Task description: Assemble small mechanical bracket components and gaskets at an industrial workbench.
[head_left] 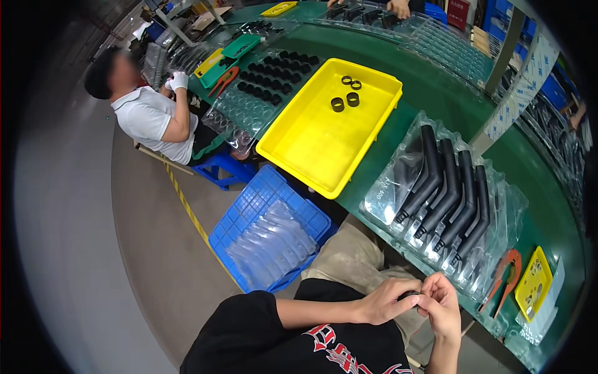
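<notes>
In front of my body, close to the table's near edge, my left hand (387, 302) pinches a small black piece (408, 295), mostly hidden by the fingers. My right hand (441, 304) meets it there, thumb and fingertips closed on the same piece. Just beyond the hands, a clear plastic tray (387, 194) lies on the green table, carrying several bent black tubes (446, 187) side by side. Further off to the left stands a large yellow tray (299, 134) with several short black rings (337, 105) inside.
Orange-handled pliers (509, 274) and a small yellow tray (534, 283) of tiny parts lie at right. A blue crate (227, 234) bearing clear plastic trays (274, 243) stands left of my legs. A co-worker (152, 115) sits at far left; a metal post (511, 103) rises at right.
</notes>
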A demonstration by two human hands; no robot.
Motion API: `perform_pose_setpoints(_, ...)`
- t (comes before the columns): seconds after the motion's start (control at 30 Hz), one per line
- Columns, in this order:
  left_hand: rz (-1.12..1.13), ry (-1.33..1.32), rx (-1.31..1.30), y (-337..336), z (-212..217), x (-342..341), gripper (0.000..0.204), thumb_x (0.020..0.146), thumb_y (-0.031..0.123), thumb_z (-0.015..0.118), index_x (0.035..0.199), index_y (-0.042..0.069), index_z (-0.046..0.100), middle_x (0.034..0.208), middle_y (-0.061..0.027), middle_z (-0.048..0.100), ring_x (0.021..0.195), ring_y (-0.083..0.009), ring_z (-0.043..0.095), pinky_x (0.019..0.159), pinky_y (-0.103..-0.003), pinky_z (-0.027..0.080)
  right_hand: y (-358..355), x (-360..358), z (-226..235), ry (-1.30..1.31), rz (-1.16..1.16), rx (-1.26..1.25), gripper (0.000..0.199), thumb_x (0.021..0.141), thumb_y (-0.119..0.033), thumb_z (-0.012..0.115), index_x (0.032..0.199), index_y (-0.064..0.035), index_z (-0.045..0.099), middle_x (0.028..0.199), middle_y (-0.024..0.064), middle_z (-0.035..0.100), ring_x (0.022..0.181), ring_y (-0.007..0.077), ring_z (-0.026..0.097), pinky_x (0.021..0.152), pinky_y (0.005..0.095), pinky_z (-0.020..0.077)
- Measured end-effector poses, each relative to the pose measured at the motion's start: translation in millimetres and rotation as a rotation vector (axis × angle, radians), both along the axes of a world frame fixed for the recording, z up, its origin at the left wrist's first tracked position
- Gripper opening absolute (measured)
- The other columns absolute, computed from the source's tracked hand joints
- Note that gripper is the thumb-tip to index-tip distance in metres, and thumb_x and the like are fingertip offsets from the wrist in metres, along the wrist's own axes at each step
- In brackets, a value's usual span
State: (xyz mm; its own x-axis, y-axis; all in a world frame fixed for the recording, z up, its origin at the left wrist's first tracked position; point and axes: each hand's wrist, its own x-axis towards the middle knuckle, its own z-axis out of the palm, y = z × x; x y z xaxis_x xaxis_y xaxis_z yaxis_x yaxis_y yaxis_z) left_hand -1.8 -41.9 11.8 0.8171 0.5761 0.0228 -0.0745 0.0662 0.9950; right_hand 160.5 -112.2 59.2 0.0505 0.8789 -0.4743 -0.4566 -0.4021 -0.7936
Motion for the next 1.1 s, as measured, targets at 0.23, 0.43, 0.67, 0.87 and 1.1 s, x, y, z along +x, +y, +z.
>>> perform_pose_setpoints(0.23, 0.076, -0.108, -0.046, -5, -3, 6, 0.027, 0.091, 0.026, 0.049, 0.081, 0.002, 0.055, 0.070, -0.0093, 0.056, 0.064, -0.0222, 0.043, 0.064, -0.035, 0.037, -9, -11, 2, -0.029, -0.095, 0.011, 0.022, 0.076, 0.009, 0.061, 0.093, -0.0047, 0.058, 0.073, -0.0021, 0.054, 0.064, 0.0047, 0.043, 0.059, 0.0160, 0.0353)
perform_pose_setpoints(0.43, 0.076, -0.077, -0.070, -2, 0, 9, 0.025, 0.090, 0.023, 0.049, 0.076, 0.002, 0.054, 0.067, -0.0085, 0.054, 0.063, -0.0217, 0.042, 0.064, -0.035, 0.037, -8, -10, 6, -0.161, -0.065, -0.005, 0.021, 0.078, 0.009, 0.060, 0.094, -0.0046, 0.058, 0.075, -0.0010, 0.055, 0.065, 0.0050, 0.044, 0.061, 0.0164, 0.0364)
perform_pose_setpoints(0.67, 0.075, -0.008, -0.123, 12, 16, 2, 0.021, 0.088, 0.018, 0.051, 0.074, 0.003, 0.053, 0.065, -0.0064, 0.052, 0.062, -0.0196, 0.040, 0.062, -0.033, 0.035, 0, -11, 10, -0.169, -0.084, -0.022, 0.023, 0.078, 0.009, 0.060, 0.097, -0.0042, 0.058, 0.081, 0.0003, 0.056, 0.069, 0.0054, 0.046, 0.063, 0.0164, 0.0372)
perform_pose_setpoints(0.87, 0.016, -0.034, -0.119, 19, 4, -1, 0.021, 0.087, 0.017, 0.052, 0.073, 0.002, 0.052, 0.065, -0.0051, 0.050, 0.061, -0.0178, 0.039, 0.060, -0.031, 0.034, -7, 1, 21, -0.238, -0.121, -0.007, 0.024, 0.080, 0.008, 0.061, 0.102, -0.0035, 0.056, 0.086, 0.0014, 0.056, 0.071, 0.0062, 0.046, 0.064, 0.0166, 0.0381)
perform_pose_setpoints(1.1, -0.029, -0.046, -0.160, 22, 10, -4, 0.019, 0.088, 0.017, 0.050, 0.075, 0.004, 0.054, 0.066, -0.0028, 0.049, 0.060, -0.0157, 0.037, 0.059, -0.029, 0.032, -5, 14, 36, -0.311, -0.213, 0.035, 0.023, 0.082, 0.006, 0.061, 0.103, -0.0029, 0.055, 0.090, 0.0023, 0.055, 0.070, 0.0068, 0.046, 0.062, 0.0168, 0.0383)
